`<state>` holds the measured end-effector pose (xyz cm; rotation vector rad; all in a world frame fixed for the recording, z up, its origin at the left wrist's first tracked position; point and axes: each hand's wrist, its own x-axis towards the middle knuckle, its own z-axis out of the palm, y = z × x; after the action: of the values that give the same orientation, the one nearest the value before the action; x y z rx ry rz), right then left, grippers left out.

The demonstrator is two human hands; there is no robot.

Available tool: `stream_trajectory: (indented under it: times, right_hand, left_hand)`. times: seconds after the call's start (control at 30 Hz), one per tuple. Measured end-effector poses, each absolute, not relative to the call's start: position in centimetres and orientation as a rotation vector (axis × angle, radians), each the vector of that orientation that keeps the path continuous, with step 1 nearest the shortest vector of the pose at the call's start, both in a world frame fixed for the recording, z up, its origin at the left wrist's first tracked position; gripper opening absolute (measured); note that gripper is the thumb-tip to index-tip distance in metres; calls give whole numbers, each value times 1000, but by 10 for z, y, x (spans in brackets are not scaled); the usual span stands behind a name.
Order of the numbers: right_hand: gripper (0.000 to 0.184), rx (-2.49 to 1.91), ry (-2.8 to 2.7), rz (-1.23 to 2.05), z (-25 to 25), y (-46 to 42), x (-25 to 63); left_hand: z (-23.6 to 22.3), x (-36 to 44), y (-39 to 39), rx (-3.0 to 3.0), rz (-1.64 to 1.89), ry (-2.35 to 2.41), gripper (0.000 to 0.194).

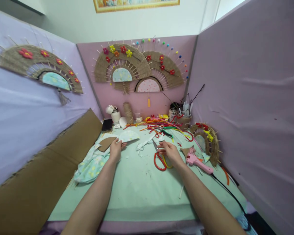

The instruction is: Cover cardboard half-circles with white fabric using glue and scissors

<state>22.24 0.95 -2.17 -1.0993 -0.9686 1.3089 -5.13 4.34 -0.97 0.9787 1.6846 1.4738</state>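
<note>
My left hand (116,149) pinches the edge of a half-round piece of pale floral fabric (128,135), beside a brown cardboard piece (106,143) on the mint-green table (137,189). My right hand (168,150) rests with curled fingers on red-handled scissors (159,158), whose blades point away from me; it touches them near the pivot. White fabric scraps (143,146) lie between the two hands.
A pink glue gun (197,161) with a black cord lies right of the scissors, next to a jute fan (208,142). Pipe cleaners (161,125), a twine spool (128,112), a phone (107,124) and a tool cup (184,119) crowd the back. Folded fabric (91,164) and cardboard sheet (51,169) are at left.
</note>
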Motion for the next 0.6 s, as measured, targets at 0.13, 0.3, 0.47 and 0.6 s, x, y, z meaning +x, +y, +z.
stream_trajectory:
  times: [0.13, 0.3, 0.47, 0.6]
  right_hand:
    - [33, -1097, -994, 1309, -19, 8, 224]
    - [32, -1109, -1055, 1330, -18, 5, 221]
    - [37, -1114, -1161, 1365, -21, 4, 219]
    - [41, -1127, -1224, 1370, -26, 5, 219]
  left_hand:
    - [-6, -60, 36, 1237, 1420, 1932, 56]
    - [7, -48, 61, 2073, 631, 2284, 63]
    - [4, -34, 107, 2175, 196, 2105, 74]
    - [-12, -32, 121, 2104, 64, 2068, 71]
